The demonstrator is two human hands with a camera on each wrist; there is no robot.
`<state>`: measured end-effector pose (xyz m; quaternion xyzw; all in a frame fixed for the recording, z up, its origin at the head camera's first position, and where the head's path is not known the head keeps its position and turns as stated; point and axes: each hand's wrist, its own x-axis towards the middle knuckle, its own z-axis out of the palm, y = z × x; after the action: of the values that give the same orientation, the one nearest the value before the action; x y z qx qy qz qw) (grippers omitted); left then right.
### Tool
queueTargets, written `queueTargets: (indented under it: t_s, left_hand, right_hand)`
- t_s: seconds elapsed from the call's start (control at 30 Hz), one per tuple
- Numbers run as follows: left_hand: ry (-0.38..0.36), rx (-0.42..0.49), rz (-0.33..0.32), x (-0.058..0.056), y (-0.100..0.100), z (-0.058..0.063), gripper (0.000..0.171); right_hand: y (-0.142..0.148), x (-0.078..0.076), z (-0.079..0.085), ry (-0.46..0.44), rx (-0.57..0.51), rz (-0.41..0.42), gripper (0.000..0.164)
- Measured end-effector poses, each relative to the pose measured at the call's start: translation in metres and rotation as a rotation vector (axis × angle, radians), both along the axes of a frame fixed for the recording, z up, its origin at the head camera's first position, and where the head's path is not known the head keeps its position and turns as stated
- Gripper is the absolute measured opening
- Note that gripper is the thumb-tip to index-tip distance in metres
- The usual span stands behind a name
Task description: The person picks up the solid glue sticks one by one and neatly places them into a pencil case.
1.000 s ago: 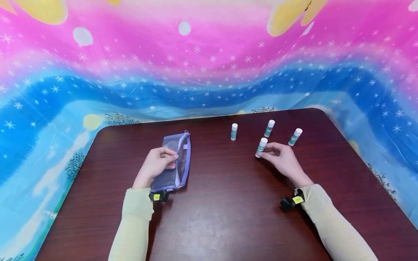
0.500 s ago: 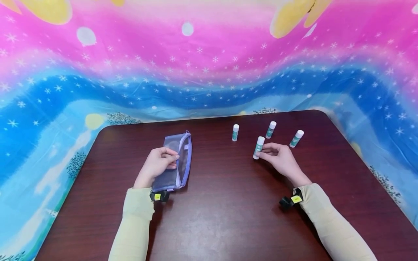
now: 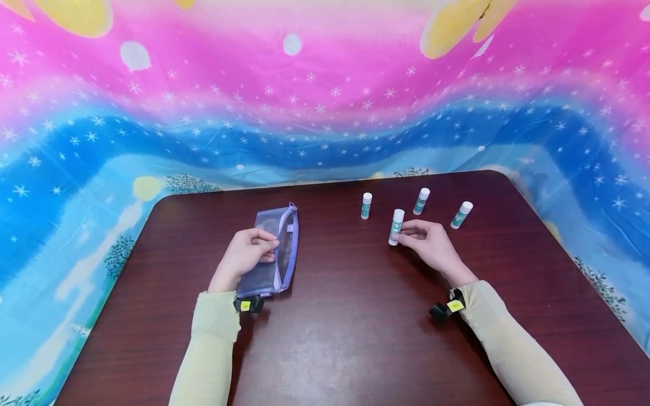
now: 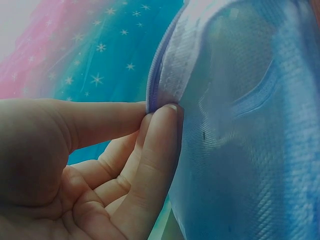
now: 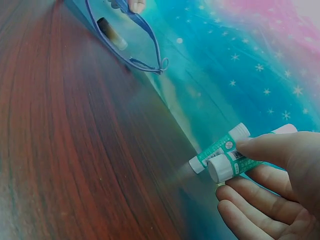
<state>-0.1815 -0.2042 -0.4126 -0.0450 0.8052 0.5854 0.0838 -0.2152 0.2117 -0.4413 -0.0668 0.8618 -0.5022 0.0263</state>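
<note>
My left hand (image 3: 247,252) pinches the zippered edge of a purple mesh pencil pouch (image 3: 258,279) between thumb and finger. The pouch's mouth gapes toward the right. In the left wrist view the zipper tape (image 4: 176,65) runs up from the pinching fingertips. My right hand (image 3: 431,243) holds a white-capped green glue stick (image 3: 396,227) near its lower part, roughly upright. Whether its base touches the table cannot be told. In the right wrist view, a small dark and whitish object (image 5: 111,34) shows within the pouch's outline.
Three more glue sticks stand upright farther back: one glue stick (image 3: 366,206) to the left, a second glue stick (image 3: 421,202) behind the held one, a third glue stick (image 3: 461,215) to the right. A printed cloth (image 3: 325,113) hangs behind the dark wooden table (image 3: 325,338).
My right hand has moved a little to the left with the glue stick, toward the pouch. The left hand keeps its pinch on the pouch's edge.
</note>
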Motion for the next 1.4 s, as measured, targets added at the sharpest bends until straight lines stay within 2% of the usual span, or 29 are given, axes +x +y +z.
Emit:
queueTargets:
  t_s: [0.77,1.07,1.4]
  left_hand:
    - [0.013,0.019,-0.009,0.000,0.001,0.001,0.018]
    - [0.003,0.024,-0.001,-0.002,0.001,0.000,0.016]
    - [0.010,0.011,-0.008,-0.002,0.000,-0.001,0.016]
  right_hand:
    - [-0.019,0.000,-0.002,-0.023,-0.100,0.064,0.036]
    - [-0.031,0.002,-0.003,-0.049,-0.110,0.093,0.035]
    - [-0.048,-0.002,-0.006,-0.064,-0.116,0.115,0.029]
